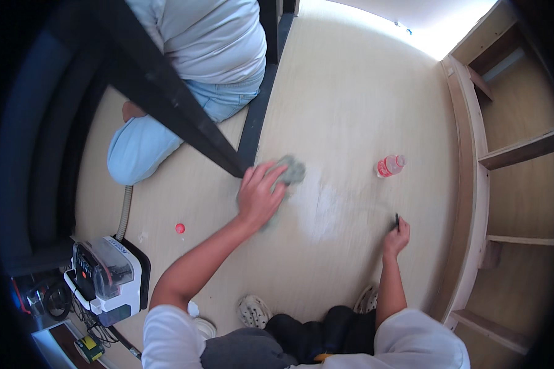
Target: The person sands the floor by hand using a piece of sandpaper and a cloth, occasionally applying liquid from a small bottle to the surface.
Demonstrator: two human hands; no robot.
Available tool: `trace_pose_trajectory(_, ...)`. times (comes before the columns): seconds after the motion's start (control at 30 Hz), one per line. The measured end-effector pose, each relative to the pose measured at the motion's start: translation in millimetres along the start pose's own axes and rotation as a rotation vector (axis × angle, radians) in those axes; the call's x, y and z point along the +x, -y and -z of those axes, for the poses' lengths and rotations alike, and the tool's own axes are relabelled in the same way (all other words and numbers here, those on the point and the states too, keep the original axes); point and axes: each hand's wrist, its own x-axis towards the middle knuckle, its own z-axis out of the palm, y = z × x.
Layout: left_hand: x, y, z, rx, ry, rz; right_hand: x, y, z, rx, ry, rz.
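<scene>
My left hand point(258, 198) is closed over a grey-green cloth point(292, 171), pressing it on the pale wood-look floor point(357, 98) by the foot of a black post point(184, 117). The cloth is smeared by motion. Right of it, a whitish wet-looking patch point(319, 212) marks the floor. My right hand point(398, 240) grips a small dark stick-like thing point(397, 219); its kind is hidden by the fingers. Beyond that hand stands a clear plastic bottle point(390, 166) with a red label and no cap on it. Left of my left forearm lies a red bottle cap point(180, 228).
A person point(215, 43) in a white shirt and light jeans sits beyond the black post. At the lower left is a white-and-black cleaning machine point(108, 277) with a ribbed hose point(125, 212). An unfinished wooden shelf frame point(468, 154) lines the right side.
</scene>
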Motion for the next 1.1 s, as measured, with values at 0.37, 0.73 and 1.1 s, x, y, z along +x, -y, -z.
trace_pose_trajectory(0.37, 165.9, 124.7, -148.3, 0.687, 0.282, 0.160, -39.6, 24.5, 56.7, 0.122, -0.084, -0.251)
trace_pose_trajectory(0.73, 50.8, 86.8, -122.1, 0.543, 0.259, 0.097, -60.2, 78.7, 110.5, 0.174, -0.137, -0.305)
trace_pose_trajectory(1.1, -167.2, 26.9, -37.1, 0.407, 0.360, -0.111, -96.1, 132.6, 126.1, 0.432, -0.012, -0.231)
